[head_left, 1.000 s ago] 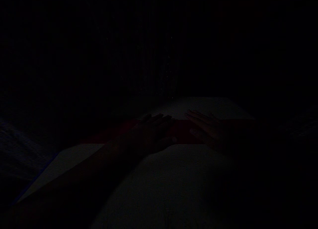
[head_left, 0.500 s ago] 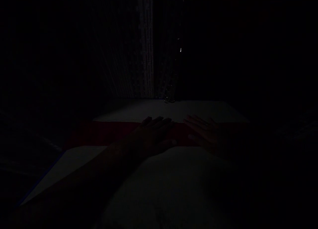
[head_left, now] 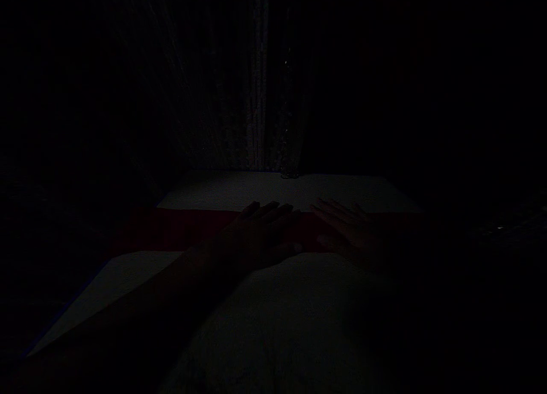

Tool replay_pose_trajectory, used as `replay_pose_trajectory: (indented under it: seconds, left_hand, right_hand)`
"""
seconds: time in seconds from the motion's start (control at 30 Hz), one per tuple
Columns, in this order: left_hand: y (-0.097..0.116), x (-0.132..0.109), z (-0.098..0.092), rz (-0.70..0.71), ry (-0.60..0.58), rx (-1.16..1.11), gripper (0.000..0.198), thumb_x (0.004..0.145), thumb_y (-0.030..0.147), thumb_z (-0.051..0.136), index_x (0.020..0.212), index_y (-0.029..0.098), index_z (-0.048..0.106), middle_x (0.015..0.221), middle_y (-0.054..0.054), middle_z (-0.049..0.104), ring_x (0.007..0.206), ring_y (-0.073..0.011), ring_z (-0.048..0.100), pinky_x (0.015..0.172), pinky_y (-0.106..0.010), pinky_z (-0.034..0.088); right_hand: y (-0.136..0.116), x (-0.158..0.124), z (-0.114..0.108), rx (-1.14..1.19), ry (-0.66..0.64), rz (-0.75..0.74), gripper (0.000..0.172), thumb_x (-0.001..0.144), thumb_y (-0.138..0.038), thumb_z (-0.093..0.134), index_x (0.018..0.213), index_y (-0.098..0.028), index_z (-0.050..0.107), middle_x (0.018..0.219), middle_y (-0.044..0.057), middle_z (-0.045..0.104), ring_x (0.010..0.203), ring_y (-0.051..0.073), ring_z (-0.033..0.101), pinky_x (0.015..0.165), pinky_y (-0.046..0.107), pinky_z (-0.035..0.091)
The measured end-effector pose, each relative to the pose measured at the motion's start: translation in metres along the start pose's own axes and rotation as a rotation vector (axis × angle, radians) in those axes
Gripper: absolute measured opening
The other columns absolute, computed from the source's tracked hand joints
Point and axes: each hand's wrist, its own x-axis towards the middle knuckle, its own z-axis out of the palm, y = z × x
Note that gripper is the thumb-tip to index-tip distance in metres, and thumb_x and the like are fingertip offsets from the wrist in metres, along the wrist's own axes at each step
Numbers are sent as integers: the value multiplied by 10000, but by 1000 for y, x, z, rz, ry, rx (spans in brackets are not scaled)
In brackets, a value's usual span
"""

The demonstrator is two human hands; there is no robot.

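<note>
The view is very dark. A dark red strip (head_left: pixel 188 230), which looks like cloth, runs from left to right across a pale flat surface (head_left: pixel 290 303). My left hand (head_left: pixel 260 234) lies on the strip, palm down, its fingers stretched out and the thumb apart. Beside it, to the right, my right hand (head_left: pixel 346 228) rests flat on the same strip with its fingers extended and pointing left. A small gap parts the two hands. Much of the right hand's wrist and forearm is lost in shadow.
A thin blue edge (head_left: pixel 64 308) borders the pale surface on the left. At its far edge stands a small shiny object (head_left: pixel 289 175) that I cannot make out. Dim upright, ribbed shapes (head_left: pixel 257 97) rise behind it. The right side is almost black.
My right hand has shifted very slightly to the left. The left hand has hardly moved, and both still lie flat on the red strip. The far background has shifted a little in view.
</note>
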Motion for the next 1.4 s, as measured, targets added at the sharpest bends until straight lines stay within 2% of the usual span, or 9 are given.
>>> replay_pose_trajectory:
  seconds: [0.23, 0.33, 0.47, 0.6, 0.77, 1.0, 1.17, 1.3, 1.4]
  left_hand:
    - [0, 1, 2, -9, 23, -9, 914, 954, 814, 292, 1642, 214, 248, 1683, -105, 257, 1569, -323, 198, 1276, -591, 122]
    - [0, 1, 0, -11, 16, -8, 902, 956, 813, 287, 1643, 230, 239, 1687, -85, 248, 1573, -310, 189, 1275, -594, 122]
    - [1, -1, -4, -7, -29, -16, 860, 957, 818, 253, 1643, 302, 212, 1701, -23, 189, 1586, -301, 134, 1271, -613, 102]
    - [4, -2, -8, -39, -53, -11, 865, 954, 820, 252, 1644, 300, 202, 1704, -41, 171, 1586, -315, 127, 1270, -611, 97]
    - [10, -3, -13, -71, -74, -36, 816, 981, 784, 240, 1641, 306, 218, 1707, -12, 176, 1584, -311, 136, 1274, -602, 100]
    - [11, -5, -18, -106, -80, -93, 851, 963, 787, 328, 1647, 291, 230, 1691, -77, 263, 1532, -405, 255, 1212, -661, 241]
    - [12, -7, -13, -90, 15, -208, 724, 981, 709, 441, 1580, 305, 395, 1571, -79, 479, 1360, -338, 526, 1084, -491, 481]
    - [11, -8, -6, -144, 70, -216, 774, 943, 779, 435, 1582, 344, 389, 1596, -50, 452, 1410, -356, 478, 1122, -551, 448]
    - [10, -10, -6, -170, 23, -248, 803, 929, 811, 407, 1593, 361, 365, 1601, -51, 447, 1397, -368, 496, 1094, -555, 478]
  right_hand:
    - [-2, 0, 2, 8, 82, -33, 676, 1035, -713, 247, 1614, -365, 235, 1670, -56, 203, 1565, 205, 187, 1246, 656, 192]
    - [-7, 0, -1, 20, 52, -34, 667, 1041, -701, 251, 1611, -354, 251, 1667, -43, 220, 1557, 221, 215, 1232, 675, 206]
    - [-16, 2, -7, 38, 172, -68, 680, 1058, -659, 241, 1645, -321, 181, 1689, -7, 143, 1571, 229, 164, 1255, 638, 184]
    - [-17, 2, -3, 2, 50, -66, 703, 1040, -705, 238, 1611, -301, 316, 1663, 16, 236, 1552, 259, 230, 1242, 668, 184]
    - [-13, 2, 0, 18, 72, -51, 690, 1048, -695, 235, 1630, -324, 232, 1679, -33, 164, 1568, 217, 174, 1250, 655, 188]
    - [-14, 2, -2, 67, 144, -16, 669, 1060, -655, 204, 1619, -298, 285, 1670, 0, 214, 1562, 224, 200, 1251, 648, 185]
    - [-11, 3, -4, 68, 40, 1, 715, 1034, -701, 217, 1584, -276, 380, 1642, 40, 294, 1538, 270, 268, 1232, 685, 182]
    - [-9, 3, -10, 106, 217, 22, 676, 1060, -647, 208, 1639, -300, 235, 1681, 14, 178, 1564, 255, 189, 1256, 645, 175]
    - [-5, 1, -8, 71, 142, 32, 706, 1047, -669, 227, 1635, -279, 264, 1681, 40, 170, 1564, 293, 178, 1244, 683, 147]
